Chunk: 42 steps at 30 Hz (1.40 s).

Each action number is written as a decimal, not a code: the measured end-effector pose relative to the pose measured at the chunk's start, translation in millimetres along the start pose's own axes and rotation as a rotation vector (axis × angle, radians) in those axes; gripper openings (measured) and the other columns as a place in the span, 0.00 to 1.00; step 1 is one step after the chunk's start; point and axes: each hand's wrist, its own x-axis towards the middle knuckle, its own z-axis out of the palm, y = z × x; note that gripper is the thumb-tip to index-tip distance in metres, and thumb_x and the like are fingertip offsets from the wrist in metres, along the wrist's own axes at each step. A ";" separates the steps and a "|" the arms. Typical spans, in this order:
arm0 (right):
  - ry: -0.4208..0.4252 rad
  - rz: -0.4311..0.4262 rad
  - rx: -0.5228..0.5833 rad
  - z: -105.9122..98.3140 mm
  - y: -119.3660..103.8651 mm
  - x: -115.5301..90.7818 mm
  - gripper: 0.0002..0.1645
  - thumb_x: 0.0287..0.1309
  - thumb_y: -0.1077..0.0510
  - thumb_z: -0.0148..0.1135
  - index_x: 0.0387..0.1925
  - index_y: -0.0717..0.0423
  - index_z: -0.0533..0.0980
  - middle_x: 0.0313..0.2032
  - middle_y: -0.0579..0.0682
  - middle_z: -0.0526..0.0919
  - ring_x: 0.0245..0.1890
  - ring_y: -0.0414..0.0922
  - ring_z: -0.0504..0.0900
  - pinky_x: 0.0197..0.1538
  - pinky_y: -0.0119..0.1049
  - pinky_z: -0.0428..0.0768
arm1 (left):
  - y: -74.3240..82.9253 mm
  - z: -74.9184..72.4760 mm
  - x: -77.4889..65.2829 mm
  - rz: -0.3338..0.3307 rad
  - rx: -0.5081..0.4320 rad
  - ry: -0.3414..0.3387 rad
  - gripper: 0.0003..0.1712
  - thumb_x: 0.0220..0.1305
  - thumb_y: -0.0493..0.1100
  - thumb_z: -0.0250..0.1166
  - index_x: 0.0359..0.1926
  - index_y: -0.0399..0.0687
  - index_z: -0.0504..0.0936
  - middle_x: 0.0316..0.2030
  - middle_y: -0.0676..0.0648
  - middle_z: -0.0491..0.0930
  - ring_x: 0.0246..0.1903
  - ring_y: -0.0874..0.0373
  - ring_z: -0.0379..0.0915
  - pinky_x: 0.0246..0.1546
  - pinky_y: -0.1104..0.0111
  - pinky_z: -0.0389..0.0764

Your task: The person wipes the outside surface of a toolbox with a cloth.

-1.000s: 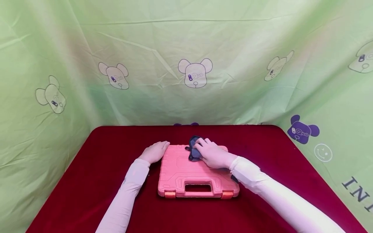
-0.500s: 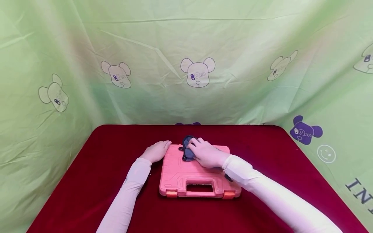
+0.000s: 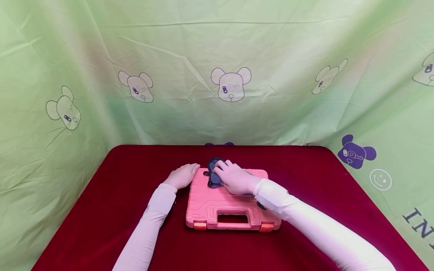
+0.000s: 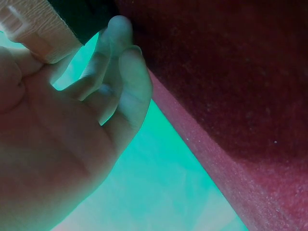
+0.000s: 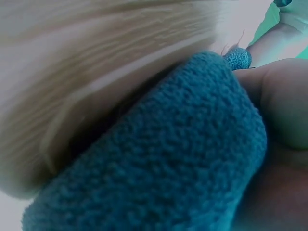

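Observation:
A pink plastic carrying case [image 3: 200, 203] lies flat on the table, its handle and two orange latches toward me. My right hand [image 3: 235, 180] grips a dark blue cloth [image 3: 214, 181] on the lid, near the far left part. In the right wrist view, the fuzzy cloth [image 5: 159, 154] lies folded against the case's ridged surface [image 5: 96, 53], with part of my hand at the right. My left hand [image 3: 183, 176] rests at the case's far left corner. In the left wrist view, its fingers [image 4: 130, 72] extend loosely beside the case [image 4: 43, 29].
A dark red cloth covers the table [image 3: 129, 180], stretching out on both sides of the case. Behind and around it hangs a light green curtain [image 3: 176, 116] printed with bear heads.
My right hand has slid left across the lid together with the cloth. My left hand stays at the case's corner, and the case keeps its place. The view has shifted slightly.

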 end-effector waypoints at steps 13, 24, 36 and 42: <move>-0.010 -0.017 -0.007 -1.0 -6.8 9.4 0.21 0.64 0.58 0.55 0.58 0.59 0.73 0.58 0.57 0.72 0.52 0.54 0.73 0.52 0.51 0.80 | -0.3 0.3 -0.7 0.037 0.025 0.016 0.27 0.77 0.53 0.40 0.66 0.47 0.72 0.64 0.40 0.76 0.64 0.46 0.67 0.63 0.47 0.72; -0.016 -0.024 -0.016 -0.2 -10.5 16.5 0.21 0.63 0.58 0.56 0.57 0.58 0.73 0.58 0.56 0.71 0.51 0.53 0.73 0.52 0.49 0.80 | -1.3 0.4 1.7 0.032 0.020 0.017 0.27 0.77 0.54 0.39 0.64 0.49 0.74 0.63 0.42 0.77 0.64 0.48 0.68 0.63 0.47 0.73; -0.004 -0.044 -0.013 0.0 -12.8 20.8 0.20 0.63 0.58 0.57 0.56 0.58 0.73 0.57 0.58 0.72 0.50 0.54 0.74 0.50 0.51 0.81 | -1.4 1.3 1.4 0.014 0.004 0.016 0.27 0.77 0.55 0.38 0.61 0.50 0.76 0.61 0.43 0.78 0.63 0.49 0.69 0.62 0.48 0.73; -0.030 -0.031 -0.024 -4.4 -15.9 19.6 0.21 0.64 0.58 0.56 0.57 0.58 0.73 0.58 0.57 0.72 0.51 0.54 0.73 0.52 0.50 0.81 | -0.6 0.9 1.6 0.011 -0.001 0.018 0.27 0.77 0.54 0.38 0.62 0.50 0.75 0.62 0.43 0.78 0.63 0.49 0.69 0.63 0.47 0.73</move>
